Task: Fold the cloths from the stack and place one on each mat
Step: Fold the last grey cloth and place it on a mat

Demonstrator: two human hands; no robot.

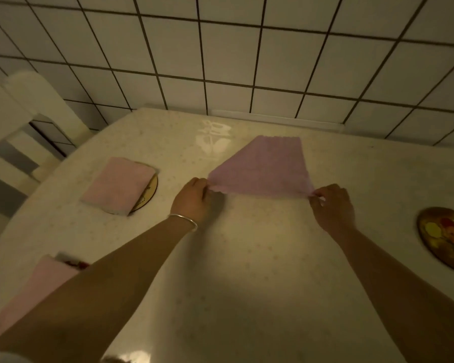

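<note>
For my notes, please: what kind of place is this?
Probably a home dining or kitchen corner: a table with a patterned cover, round mats, a white chair, and a tiled wall behind.

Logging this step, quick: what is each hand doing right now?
Left hand: pinching the cloth's near left corner.
Right hand: pinching its near right corner.

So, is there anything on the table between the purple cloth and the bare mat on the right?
Nothing visible. Both hands, left hand and right hand, pinch the near corners of the purple cloth. Between it and the bare mat at the right edge lies only open table.
</note>
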